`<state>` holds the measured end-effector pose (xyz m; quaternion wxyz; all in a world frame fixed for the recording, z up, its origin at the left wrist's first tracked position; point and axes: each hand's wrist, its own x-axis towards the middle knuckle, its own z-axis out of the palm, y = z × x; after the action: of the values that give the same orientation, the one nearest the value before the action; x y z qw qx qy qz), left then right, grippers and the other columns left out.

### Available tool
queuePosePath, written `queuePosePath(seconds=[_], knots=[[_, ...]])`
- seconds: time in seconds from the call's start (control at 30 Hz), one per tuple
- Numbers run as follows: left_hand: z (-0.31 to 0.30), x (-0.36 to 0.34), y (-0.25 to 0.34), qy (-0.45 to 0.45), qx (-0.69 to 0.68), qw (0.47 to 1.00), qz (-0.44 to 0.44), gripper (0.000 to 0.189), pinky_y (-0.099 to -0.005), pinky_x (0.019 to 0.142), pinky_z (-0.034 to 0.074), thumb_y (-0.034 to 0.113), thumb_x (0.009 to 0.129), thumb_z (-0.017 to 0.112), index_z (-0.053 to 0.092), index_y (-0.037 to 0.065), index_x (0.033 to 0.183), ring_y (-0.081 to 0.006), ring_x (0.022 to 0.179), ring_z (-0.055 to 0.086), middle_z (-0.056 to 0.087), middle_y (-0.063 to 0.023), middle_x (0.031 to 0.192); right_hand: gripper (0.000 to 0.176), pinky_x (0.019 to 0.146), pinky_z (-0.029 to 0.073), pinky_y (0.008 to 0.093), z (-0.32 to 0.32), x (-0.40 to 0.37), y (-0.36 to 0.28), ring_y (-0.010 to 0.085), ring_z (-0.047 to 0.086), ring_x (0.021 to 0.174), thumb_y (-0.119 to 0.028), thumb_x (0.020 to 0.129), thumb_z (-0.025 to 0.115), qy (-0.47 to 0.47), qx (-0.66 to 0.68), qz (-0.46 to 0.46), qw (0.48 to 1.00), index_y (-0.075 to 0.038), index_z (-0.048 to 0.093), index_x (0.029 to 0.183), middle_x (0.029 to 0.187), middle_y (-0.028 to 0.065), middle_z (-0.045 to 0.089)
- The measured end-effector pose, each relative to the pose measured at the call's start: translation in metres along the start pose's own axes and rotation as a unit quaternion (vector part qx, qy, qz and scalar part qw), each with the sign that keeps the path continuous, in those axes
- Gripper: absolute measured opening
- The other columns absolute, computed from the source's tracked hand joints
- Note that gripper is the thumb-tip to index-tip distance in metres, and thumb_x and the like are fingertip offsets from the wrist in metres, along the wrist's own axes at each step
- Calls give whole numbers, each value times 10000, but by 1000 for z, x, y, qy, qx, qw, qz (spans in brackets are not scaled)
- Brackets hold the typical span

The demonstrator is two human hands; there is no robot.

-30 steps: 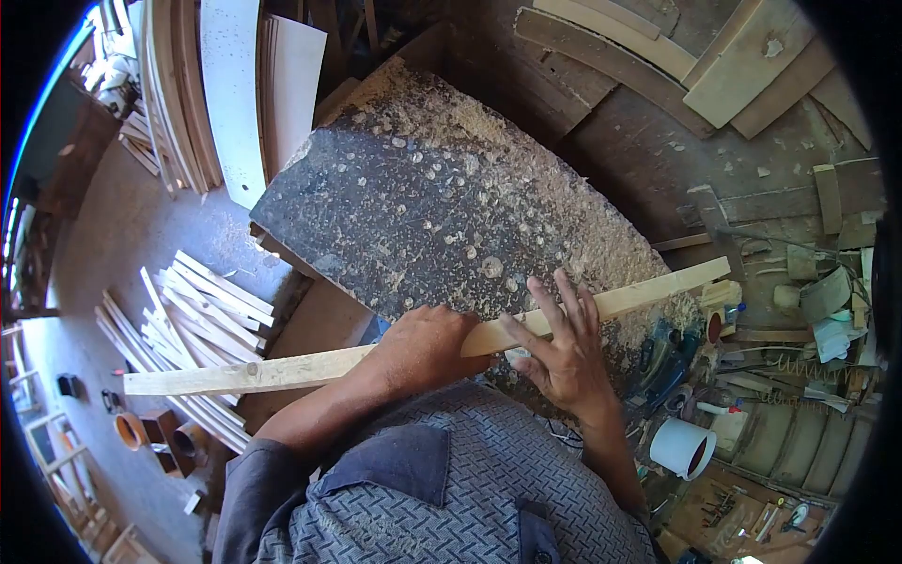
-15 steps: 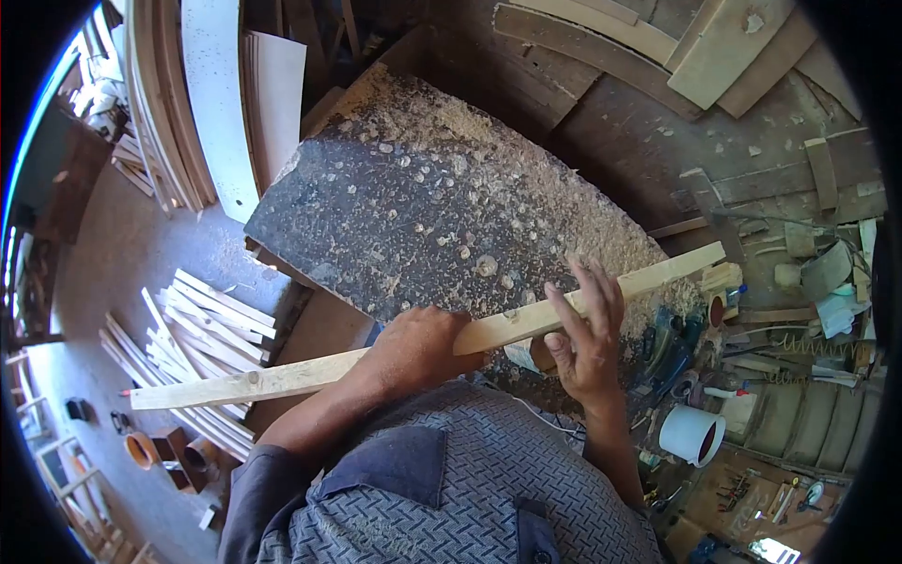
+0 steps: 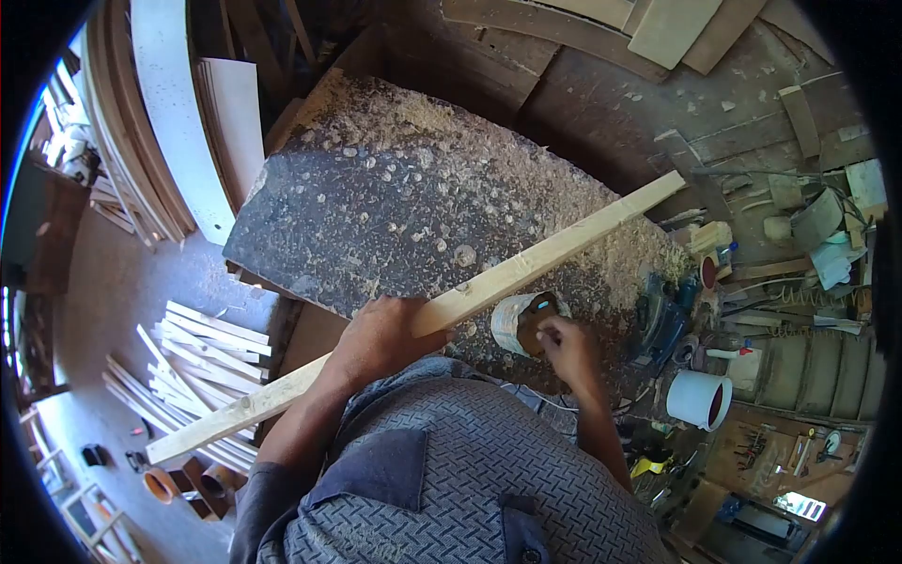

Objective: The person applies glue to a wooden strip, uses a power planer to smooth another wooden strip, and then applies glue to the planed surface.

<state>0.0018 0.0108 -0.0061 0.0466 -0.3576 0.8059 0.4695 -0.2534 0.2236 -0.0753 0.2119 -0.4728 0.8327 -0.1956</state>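
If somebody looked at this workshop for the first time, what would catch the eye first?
The long wooden strip stands out first: it runs slantwise across the sawdust-covered workbench, gripped near its middle by the left hand. Just beside it, the right hand touches a small pale container on the bench. On the floor at the left lies a heap of pale slats.

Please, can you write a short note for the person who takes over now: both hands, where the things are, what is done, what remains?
Left hand: closed around the wooden strip near its middle. The strip lies slantwise over the sawdust-covered workbench, one end past the bench edge.
Right hand: off the strip, fingers at the small round container on the bench; a grip cannot be told.
Done: strip held by one hand only.
Left: container not lifted.
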Motion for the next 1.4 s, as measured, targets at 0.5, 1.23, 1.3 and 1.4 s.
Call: queuePosePath(seconds=[0.5,1.23,1.3,1.4], knots=[[1,0,1,-35,-18,999,11,457,-414,789,543,419,841,739,697,-6,1005,-334,852,708,707,-215,896,189,699,518,479,31,3,12,368,674,800,-185,789,741,-18,-63,25,998,-51,661,896,918,188,682],[7,-4,5,-46,-38,998,3,451,-457,845,537,428,834,724,709,30,1047,-374,924,696,710,-224,960,463,708,552,290,-36,-14,-106,160,632,916,-232,997,607,-6,395,-48,917,12,502,1375,1076,124,611],[9,-4,4,-48,-34,998,0,451,-463,844,536,427,833,725,708,30,1045,-377,927,695,708,-230,959,457,694,554,292,-35,-12,-105,170,638,916,-229,988,621,-16,361,-60,931,1,521,1370,1094,134,608],[6,-6,7,-42,-38,998,2,450,-465,850,532,420,828,725,706,25,1043,-384,930,691,706,-236,961,334,662,536,297,-35,-6,-105,182,663,861,-189,942,683,-3,215,-123,969,7,628,1207,971,136,649]])
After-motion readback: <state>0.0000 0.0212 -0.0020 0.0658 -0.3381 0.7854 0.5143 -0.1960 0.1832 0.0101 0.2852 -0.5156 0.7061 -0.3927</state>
